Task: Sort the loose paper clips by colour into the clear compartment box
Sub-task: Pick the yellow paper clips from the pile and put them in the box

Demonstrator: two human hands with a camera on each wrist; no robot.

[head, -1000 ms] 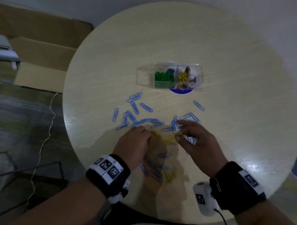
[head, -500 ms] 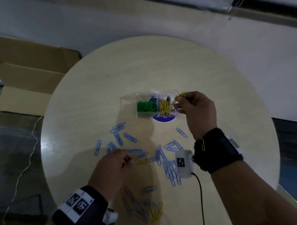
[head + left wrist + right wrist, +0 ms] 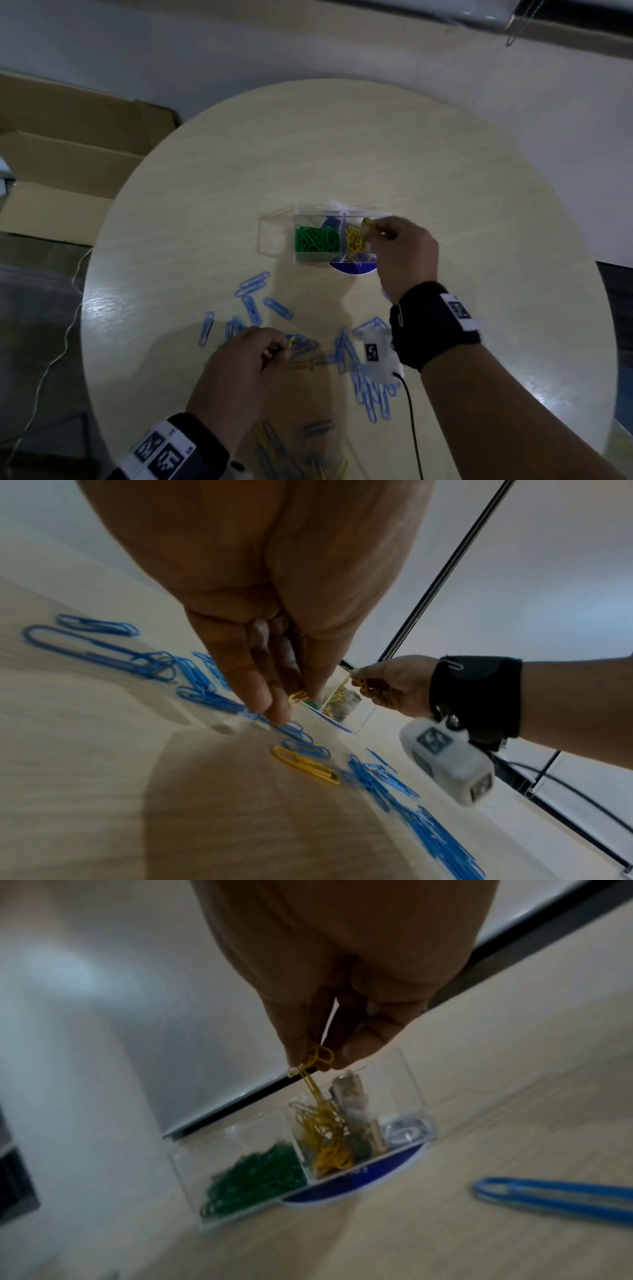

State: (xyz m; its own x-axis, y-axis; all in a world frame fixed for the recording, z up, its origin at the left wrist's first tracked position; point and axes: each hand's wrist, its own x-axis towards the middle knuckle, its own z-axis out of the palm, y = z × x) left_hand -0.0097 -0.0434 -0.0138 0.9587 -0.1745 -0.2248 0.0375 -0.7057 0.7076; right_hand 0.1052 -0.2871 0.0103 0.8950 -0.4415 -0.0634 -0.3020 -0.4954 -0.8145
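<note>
The clear compartment box [image 3: 277, 233] stands mid-table, with green clips [image 3: 317, 238] in one cell and yellow clips [image 3: 354, 238] in the cell beside it. My right hand [image 3: 371, 228] hovers over the yellow cell and pinches a few yellow clips [image 3: 316, 1057] that dangle into it. Near the front, my left hand [image 3: 286, 347] pinches a yellow clip [image 3: 290, 342] among loose blue clips [image 3: 251, 286]. Another yellow clip [image 3: 306, 764] lies on the table just beside it.
The round table [image 3: 479, 205] carries more blue clips [image 3: 371, 394] at front right and a mixed heap [image 3: 294, 445] at the near edge. A blue disc [image 3: 352, 267] lies under the box. Flattened cardboard [image 3: 68, 154] lies on the floor at left.
My right hand carried its yellow clips from the loose pile up to the box and now holds them lower over the yellow cell. My left hand has lifted a yellow clip from the pile.
</note>
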